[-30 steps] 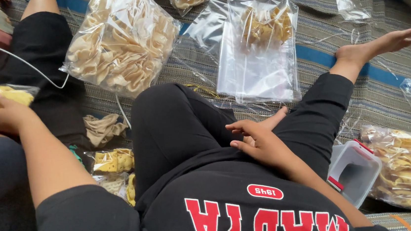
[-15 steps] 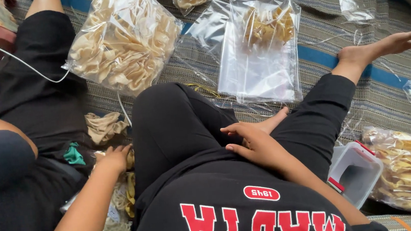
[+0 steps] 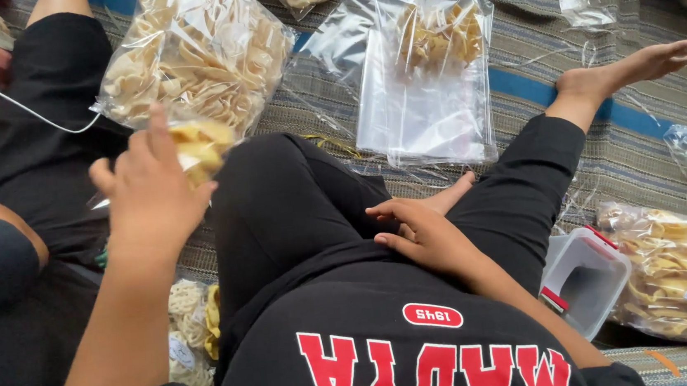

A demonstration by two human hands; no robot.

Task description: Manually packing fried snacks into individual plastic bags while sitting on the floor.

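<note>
While the left hand (image 3: 148,189) is raised above the lap, its fingers are clamped on a small clear packet of yellow crackers (image 3: 200,146) — the packet sits in the air just in front of the bent left knee, below the big bag of pale crackers (image 3: 194,53) that lies on the striped mat (image 3: 645,142). The right hand (image 3: 421,232) rests on the inner thigh of the black trousers, fingers loosely apart and holding nothing. Beyond the knees lies a flat clear plastic bag (image 3: 425,86) with a few yellow crackers gathered at its far end. To the right, near the right leg, stands a clear plastic box (image 3: 587,279) with red clips, and just beside it lies another filled bag of crackers (image 3: 664,264) bearing a white label. More small packets (image 3: 191,339) lie on the floor under the left forearm — partly hidden. A thin white cable (image 3: 13,106) runs across the black cloth at the left.
</note>
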